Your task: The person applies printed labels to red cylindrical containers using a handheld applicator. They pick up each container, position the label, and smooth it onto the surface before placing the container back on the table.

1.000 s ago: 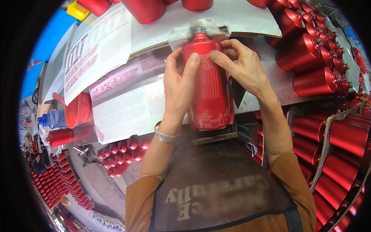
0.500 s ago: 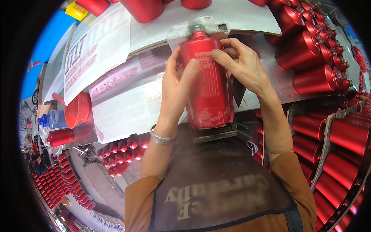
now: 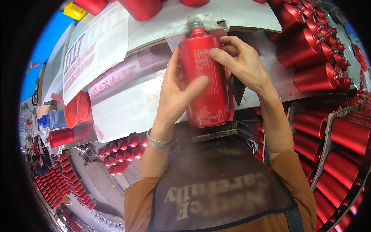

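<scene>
A red bottle (image 3: 208,100) with pale printed lines and a pale drawing near its base lies in front of me, its glass neck pointing away. That neck rests on a white cloth (image 3: 174,33). My left hand (image 3: 174,92) wraps the bottle's left side, its thumb across the printed face. On the other side, my right hand (image 3: 245,65) grips the upper right part, with the thumb pressed beside the printed lines. Below the base shows the edge of a wooden support (image 3: 214,134). A dark pointed flat piece (image 3: 237,91) stands out right of the bottle, under my right hand.
Printed transfer sheets (image 3: 92,50) cover the left of the table, beside a red plastic scoop-like container (image 3: 79,112) and a clear bottle with a blue cap (image 3: 54,119). Red bottles crowd the far right of the table (image 3: 309,48) and racks (image 3: 344,137) at my right.
My left thumb has slid down and right across the bottle's face, and the left wrist has shifted slightly left. My right hand and the bottle have hardly moved.
</scene>
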`<state>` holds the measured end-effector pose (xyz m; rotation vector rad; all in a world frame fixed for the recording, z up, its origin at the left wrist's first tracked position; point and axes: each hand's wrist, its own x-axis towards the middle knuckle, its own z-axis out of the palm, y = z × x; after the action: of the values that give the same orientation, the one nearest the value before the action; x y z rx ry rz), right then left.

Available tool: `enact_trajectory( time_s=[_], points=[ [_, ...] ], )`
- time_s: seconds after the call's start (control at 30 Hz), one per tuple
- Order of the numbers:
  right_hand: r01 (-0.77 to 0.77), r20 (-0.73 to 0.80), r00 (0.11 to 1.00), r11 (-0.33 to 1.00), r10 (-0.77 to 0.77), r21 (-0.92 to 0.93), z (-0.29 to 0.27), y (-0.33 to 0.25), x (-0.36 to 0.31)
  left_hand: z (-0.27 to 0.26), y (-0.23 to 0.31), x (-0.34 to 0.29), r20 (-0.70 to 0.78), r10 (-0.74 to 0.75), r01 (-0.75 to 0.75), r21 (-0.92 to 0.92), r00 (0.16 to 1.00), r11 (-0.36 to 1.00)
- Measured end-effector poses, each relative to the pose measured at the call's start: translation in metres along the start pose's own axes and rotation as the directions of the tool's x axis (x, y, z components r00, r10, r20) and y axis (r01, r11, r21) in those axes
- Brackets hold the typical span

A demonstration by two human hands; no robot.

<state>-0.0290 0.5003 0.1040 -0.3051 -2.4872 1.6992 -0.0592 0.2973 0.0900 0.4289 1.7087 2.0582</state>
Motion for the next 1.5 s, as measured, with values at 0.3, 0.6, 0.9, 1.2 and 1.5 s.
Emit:
enact_trajectory(
  time_s=[0.3, 0.6, 0.9, 1.2, 1.5],
  points=[
    [0.030, -0.019, 0.999, 0.999, -0.031, -0.035, 0.000, 0.001, 0.002, -0.002, -0.005, 0.001, 0.002, 0.026, -0.026, 0.017, 1.000, 1.000],
    [0.019, 0.011, 1.000, 1.000, -0.019, -0.006, 0.001, 0.002, 0.000, 0.001, -0.004, 0.001, -0.047, -0.024, 0.019, -0.104, 0.999, 0.994],
    [0.069, -0.030, 0.997, 0.982, -0.076, -0.176, 0.001, -0.008, 0.003, 0.004, -0.003, 0.004, -0.062, -0.038, 0.033, -0.088, 0.997, 0.996],
    [0.063, -0.049, 0.996, 0.985, -0.072, -0.162, 0.003, -0.003, 0.006, 0.004, -0.004, 0.004, -0.050, -0.035, 0.031, -0.088, 0.998, 0.996],
    [0.044, -0.010, 0.999, 0.995, -0.045, -0.087, 0.002, -0.010, 0.001, 0.005, -0.005, 0.000, -0.030, -0.033, 0.031, -0.078, 0.999, 0.996]
  ],
)
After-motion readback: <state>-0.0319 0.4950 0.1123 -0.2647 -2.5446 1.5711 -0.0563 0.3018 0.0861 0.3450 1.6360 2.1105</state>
